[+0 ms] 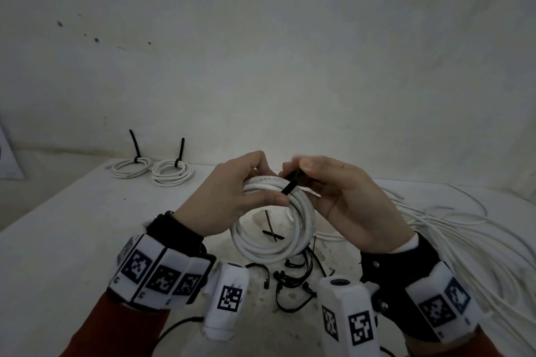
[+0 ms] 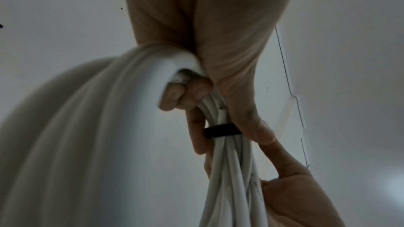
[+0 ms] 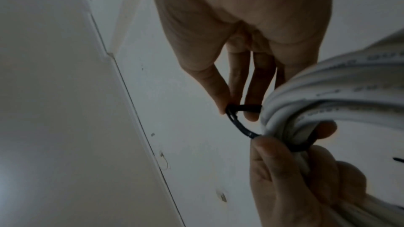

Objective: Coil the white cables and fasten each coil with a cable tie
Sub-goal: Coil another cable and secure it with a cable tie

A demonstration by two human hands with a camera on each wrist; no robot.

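Wrist-worn cameras [image 1: 226,301] nearest lens, low in head view. Far left on table [image 1: 72,240]: two finished coils [image 1: 130,166], each tied, black tails upright, near wall [image 1: 261,52]. Left hand [image 1: 229,197] gripped white coil [image 1: 275,229], held above table at centre. Black cable tie [image 1: 290,187] wrapped round coil. Right hand [image 1: 348,200] pinched tie end. Spare black ties [image 1: 290,278] lay beneath coil, partly hidden by it. Loose white cables [image 1: 464,235] sprawled right, behind right wrist.
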